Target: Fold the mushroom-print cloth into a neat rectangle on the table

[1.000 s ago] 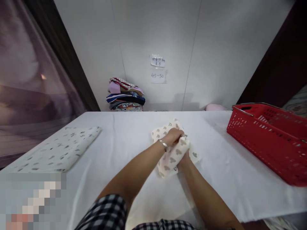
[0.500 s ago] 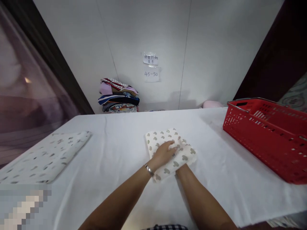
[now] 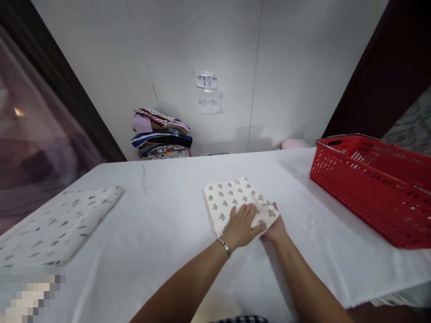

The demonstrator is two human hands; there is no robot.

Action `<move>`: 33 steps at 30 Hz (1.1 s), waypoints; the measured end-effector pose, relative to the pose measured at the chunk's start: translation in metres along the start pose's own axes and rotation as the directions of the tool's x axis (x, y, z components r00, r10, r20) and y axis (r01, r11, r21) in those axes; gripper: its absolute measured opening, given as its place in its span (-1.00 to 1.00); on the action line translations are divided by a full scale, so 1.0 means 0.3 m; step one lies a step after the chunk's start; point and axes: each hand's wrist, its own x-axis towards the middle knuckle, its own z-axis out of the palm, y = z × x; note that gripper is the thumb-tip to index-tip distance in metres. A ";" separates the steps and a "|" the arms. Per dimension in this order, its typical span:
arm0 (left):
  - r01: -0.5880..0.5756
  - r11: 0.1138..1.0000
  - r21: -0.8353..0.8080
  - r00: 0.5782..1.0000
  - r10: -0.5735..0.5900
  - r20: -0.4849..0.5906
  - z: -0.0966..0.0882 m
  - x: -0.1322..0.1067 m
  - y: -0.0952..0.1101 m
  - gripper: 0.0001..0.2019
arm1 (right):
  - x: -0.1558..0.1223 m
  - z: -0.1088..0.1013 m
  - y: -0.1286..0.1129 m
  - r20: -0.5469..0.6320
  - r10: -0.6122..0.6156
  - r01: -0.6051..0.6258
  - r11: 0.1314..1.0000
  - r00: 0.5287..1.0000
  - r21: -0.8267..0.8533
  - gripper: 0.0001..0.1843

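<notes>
The pale mushroom-print cloth [image 3: 230, 194] lies in the middle of the white table [image 3: 161, 197] as a flat, folded packet; a second ago it was bunched up around the hands. To my eye the work has gone from turning the cloth over on itself to evening it out. The left hand [image 3: 243, 224] lies palm down on the near part of the cloth, fingers a little spread, pinching nothing. The right hand [image 3: 276, 229], mostly hidden beneath the cloth half a second ago, now shows at the near right corner. Its thumb is at the edge and its other fingers are out of sight below, so I can't tell whether it pinches the fabric. Most of the cloth stretches away beyond the left hand. Well off to the left lies another folded cloth [image 3: 63, 224]; to the right stands a red basket [image 3: 363, 195].
</notes>
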 end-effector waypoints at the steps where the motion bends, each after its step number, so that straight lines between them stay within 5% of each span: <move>1: 0.001 1.000 0.017 1.000 -0.001 -0.006 0.011 -0.001 -0.002 -0.25 | -0.014 -0.024 0.003 0.035 0.016 -0.017 0.999 0.999 0.035 -0.12; 5: 0.002 0.997 0.075 1.000 -0.001 -0.019 0.038 0.007 0.006 -0.24 | -0.068 -0.102 0.008 -0.045 0.027 -0.022 0.994 0.999 0.110 -0.22; 8: -0.011 0.993 0.117 0.999 0.017 -0.044 0.051 -0.009 0.023 -0.26 | -0.084 -0.138 0.028 -0.201 -0.080 0.064 0.995 0.976 -0.081 -0.25; 11: -0.063 0.981 0.182 0.992 0.081 -0.094 0.067 -0.071 0.033 -0.31 | -0.083 -0.167 0.073 -0.179 -0.225 0.148 0.919 0.958 -0.365 -0.44; 15: -0.124 0.962 0.244 0.983 0.152 -0.102 0.075 -0.200 0.003 -0.39 | -0.083 -0.190 0.123 -0.117 -0.184 0.119 0.900 0.976 -0.419 -0.51; 22: -0.006 0.977 0.215 0.986 0.042 -0.163 0.038 -0.356 -0.074 -0.50 | -0.062 -0.179 0.075 -0.203 -0.078 -0.016 0.905 0.976 -0.425 -0.37; 27: 0.113 0.986 0.123 0.969 -0.082 -0.231 -0.034 -0.381 -0.198 -0.46 | -0.124 -0.072 0.058 -0.151 -0.067 -0.013 0.881 0.986 -0.473 -0.40; 29: 0.300 0.952 0.067 0.903 -0.261 -0.341 -0.104 -0.401 -0.296 -0.54 | -0.199 -0.001 0.068 0.003 -0.030 0.027 0.885 1.000 -0.465 -0.36; 31: 0.529 0.847 -0.051 0.767 -0.503 -0.399 -0.177 -0.432 -0.388 -0.61 | -0.273 0.057 0.074 0.235 -0.006 0.100 0.915 0.972 -0.392 -0.36; 33: 0.651 0.728 -0.214 0.632 -0.677 -0.378 -0.228 -0.463 -0.441 -0.66 | -0.312 0.085 0.065 0.258 -0.065 0.155 0.924 0.964 -0.349 -0.48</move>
